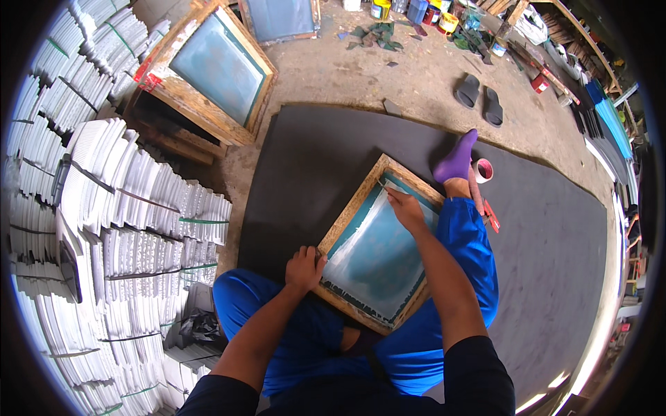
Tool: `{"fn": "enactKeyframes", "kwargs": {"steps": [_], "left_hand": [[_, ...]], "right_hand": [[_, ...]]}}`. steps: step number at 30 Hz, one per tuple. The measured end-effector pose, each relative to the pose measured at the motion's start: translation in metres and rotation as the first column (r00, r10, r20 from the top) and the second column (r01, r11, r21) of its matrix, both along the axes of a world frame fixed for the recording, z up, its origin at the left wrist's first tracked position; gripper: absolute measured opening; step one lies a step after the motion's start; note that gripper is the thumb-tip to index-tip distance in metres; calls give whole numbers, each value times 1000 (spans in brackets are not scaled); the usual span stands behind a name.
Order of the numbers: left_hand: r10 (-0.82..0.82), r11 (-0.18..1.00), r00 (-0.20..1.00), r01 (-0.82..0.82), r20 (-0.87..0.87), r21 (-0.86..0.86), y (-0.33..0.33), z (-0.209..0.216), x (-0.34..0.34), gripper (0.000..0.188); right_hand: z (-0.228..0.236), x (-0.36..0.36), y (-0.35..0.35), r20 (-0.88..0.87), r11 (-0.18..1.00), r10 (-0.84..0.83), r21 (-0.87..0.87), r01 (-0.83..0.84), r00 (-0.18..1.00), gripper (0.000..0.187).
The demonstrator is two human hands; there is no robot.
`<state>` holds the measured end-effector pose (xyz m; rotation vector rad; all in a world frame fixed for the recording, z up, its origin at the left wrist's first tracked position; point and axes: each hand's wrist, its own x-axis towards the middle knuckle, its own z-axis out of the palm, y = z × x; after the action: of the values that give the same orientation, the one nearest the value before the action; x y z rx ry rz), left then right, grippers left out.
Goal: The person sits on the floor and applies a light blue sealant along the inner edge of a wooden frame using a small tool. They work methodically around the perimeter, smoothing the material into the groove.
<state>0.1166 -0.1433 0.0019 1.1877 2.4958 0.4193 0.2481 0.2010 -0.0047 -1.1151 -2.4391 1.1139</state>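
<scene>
A wooden-framed printing screen (374, 249) with blue-green mesh lies tilted across my lap and the black mat. Pale, whitish streaks run along the mesh's left side, and dark ragged marks line its near edge. My left hand (304, 269) grips the left rail of the frame, fingers curled and thumb at the wood. Over the far part of the mesh, my right hand (406, 209) is closed in a pinch. A small thin thing seems to stick out from its fingertips toward the far corner, too small to name.
Beside my purple-socked foot (456, 158) are a tape roll (483, 170) and a red-handled tool (491, 216). Bundled white sheets (146, 208) are stacked at left. Another framed screen (222, 66) leans behind them. Black slippers (467, 91) and paint cans (447, 23) stand farther off.
</scene>
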Motion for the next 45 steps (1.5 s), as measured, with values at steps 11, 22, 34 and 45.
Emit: {"fn": "enactKeyframes", "kwargs": {"steps": [11,22,34,45], "left_hand": [[5,1000,999,-3,-49,23,-7,-3,1,39],[27,999,999,-27,22,17,-5,3,-1,40],[4,998,1000,-3,-25,64,-3,-1,0,38],[-11,996,999,14,-41,85,2,-5,2,38]], "right_hand": [[33,-2,-9,345,938,93,285,-199,934,33],[30,-4,16,8,733,-86,-676,69,996,38],[-22,-2,27,-27,949,-7,-314,-2,1000,40],[-3,1,20,57,983,57,170,-66,997,37]]}}
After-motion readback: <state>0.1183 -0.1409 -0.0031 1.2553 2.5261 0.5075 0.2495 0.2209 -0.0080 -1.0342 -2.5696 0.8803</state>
